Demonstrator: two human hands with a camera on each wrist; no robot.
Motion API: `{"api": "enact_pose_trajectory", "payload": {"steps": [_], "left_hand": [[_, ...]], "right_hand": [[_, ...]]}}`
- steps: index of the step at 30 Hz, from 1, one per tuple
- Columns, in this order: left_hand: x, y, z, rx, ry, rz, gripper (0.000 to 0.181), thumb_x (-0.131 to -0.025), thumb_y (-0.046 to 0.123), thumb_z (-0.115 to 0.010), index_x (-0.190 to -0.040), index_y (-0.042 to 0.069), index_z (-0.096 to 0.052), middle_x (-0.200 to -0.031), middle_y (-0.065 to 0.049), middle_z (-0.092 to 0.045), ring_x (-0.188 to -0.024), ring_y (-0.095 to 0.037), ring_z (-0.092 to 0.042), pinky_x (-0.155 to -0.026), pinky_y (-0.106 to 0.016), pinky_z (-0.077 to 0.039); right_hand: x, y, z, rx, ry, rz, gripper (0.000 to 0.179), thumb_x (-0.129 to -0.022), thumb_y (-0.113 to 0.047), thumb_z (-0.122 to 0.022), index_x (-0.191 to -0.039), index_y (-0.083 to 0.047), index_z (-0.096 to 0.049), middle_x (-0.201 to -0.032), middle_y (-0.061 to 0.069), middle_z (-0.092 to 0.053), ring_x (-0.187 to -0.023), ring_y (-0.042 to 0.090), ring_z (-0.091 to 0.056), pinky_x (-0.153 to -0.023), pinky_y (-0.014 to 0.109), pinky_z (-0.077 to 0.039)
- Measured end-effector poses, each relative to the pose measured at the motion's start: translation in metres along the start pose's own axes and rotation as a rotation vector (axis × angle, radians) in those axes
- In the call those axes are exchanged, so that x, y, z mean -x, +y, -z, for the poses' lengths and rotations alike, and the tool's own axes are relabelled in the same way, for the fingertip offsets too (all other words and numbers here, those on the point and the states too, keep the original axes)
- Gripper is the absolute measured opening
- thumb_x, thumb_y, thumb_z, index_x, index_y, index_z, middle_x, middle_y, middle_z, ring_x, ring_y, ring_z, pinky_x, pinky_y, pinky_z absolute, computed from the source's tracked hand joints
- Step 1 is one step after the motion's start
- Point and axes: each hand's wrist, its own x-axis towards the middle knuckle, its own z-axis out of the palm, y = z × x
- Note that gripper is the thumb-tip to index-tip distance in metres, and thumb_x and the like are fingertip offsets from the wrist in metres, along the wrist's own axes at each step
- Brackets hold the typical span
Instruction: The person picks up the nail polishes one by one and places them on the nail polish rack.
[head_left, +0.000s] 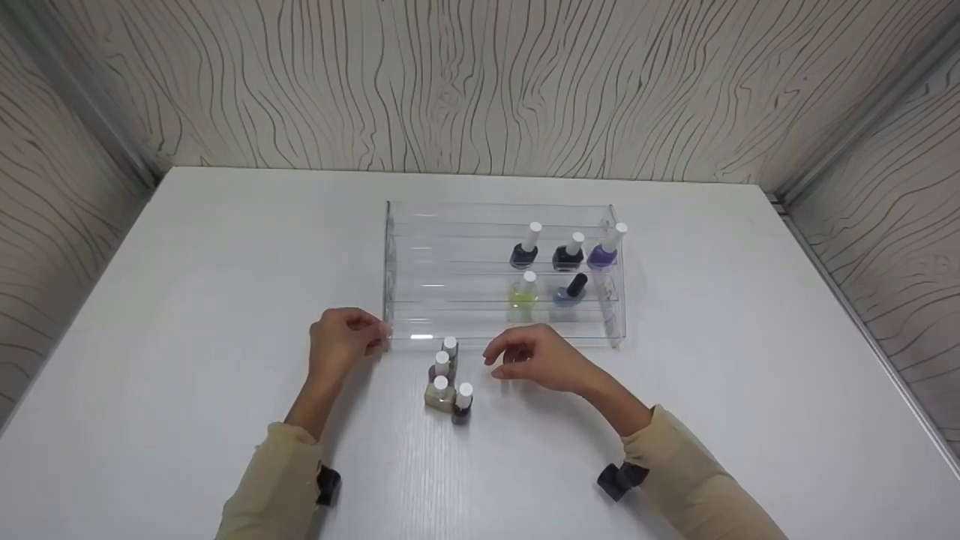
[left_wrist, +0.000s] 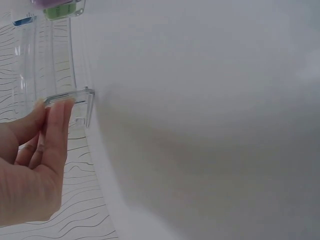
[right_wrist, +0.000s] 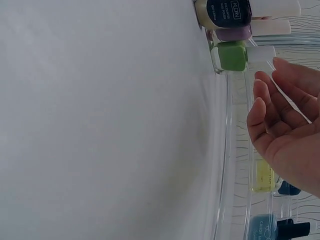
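Observation:
My left hand [head_left: 341, 341] pinches the front left edge of a clear acrylic rack [head_left: 387, 270]; thumb and fingertips sit on either side of that edge in the left wrist view. The right hand [head_left: 541, 358] hovers in front of the rack, fingers loosely bent, holding nothing. To its left, several nail polish bottles stand close together: a green bottle [right_wrist: 232, 56] nearest the rack, a purple bottle [right_wrist: 234, 33], a pale bottle [head_left: 438, 397] and a dark bottle [head_left: 462, 411], all white-capped. In the right wrist view, the right fingertips are close to the green bottle's cap.
On the rack's right side stand more polish bottles: two dark bottles [head_left: 523, 255] and a violet bottle [head_left: 602, 255] on a higher tier, a yellow bottle [head_left: 523, 296] and a black-capped blue bottle [head_left: 568, 295] below. A wood-patterned wall [head_left: 450, 90] rises behind the white table [head_left: 225, 247].

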Motion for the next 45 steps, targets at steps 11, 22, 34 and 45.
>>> {"api": "enact_pose_trajectory", "payload": {"steps": [11,22,34,45], "left_hand": [[0.001,-0.001,0.0,-0.017,0.006,-0.023,0.005,-0.081,0.001,-0.066,-0.08,-0.004,-0.067,-0.069,-0.009,-0.065,-0.062,-0.02,-0.064,-0.054,-0.023,-0.052],[0.001,-0.001,-0.001,-0.032,0.011,-0.02,0.005,-0.081,0.002,-0.066,-0.08,-0.003,-0.067,-0.069,-0.009,-0.064,-0.061,-0.019,-0.063,-0.054,-0.022,-0.051],[0.001,-0.001,-0.001,-0.028,0.029,-0.012,0.004,-0.081,0.001,-0.065,-0.079,-0.003,-0.067,-0.069,-0.01,-0.063,-0.061,-0.018,-0.062,-0.055,-0.028,-0.053],[-0.001,-0.001,-0.001,-0.024,0.017,-0.014,0.005,-0.081,0.0,-0.065,-0.079,-0.004,-0.067,-0.072,-0.011,-0.065,-0.062,-0.017,-0.064,-0.055,-0.023,-0.053]], "right_hand": [[-0.001,-0.016,-0.014,-0.022,-0.079,0.028,0.018,-0.078,0.001,-0.068,-0.095,0.003,-0.067,-0.091,0.016,-0.066,-0.07,0.013,-0.051,-0.063,0.021,-0.044],[-0.002,-0.012,-0.023,-0.042,-0.117,0.053,0.021,-0.076,0.005,-0.068,-0.096,0.002,-0.067,-0.088,0.011,-0.065,-0.068,0.011,-0.05,-0.061,0.021,-0.044],[-0.001,-0.012,-0.026,-0.056,-0.164,0.079,0.026,-0.077,0.004,-0.066,-0.102,-0.002,-0.067,-0.088,0.008,-0.065,-0.071,0.011,-0.054,-0.062,0.025,-0.049],[0.002,-0.031,-0.024,-0.06,-0.18,0.107,0.025,-0.077,0.01,-0.063,-0.101,0.004,-0.065,-0.09,0.015,-0.065,-0.072,0.014,-0.054,-0.062,0.026,-0.048]]}}
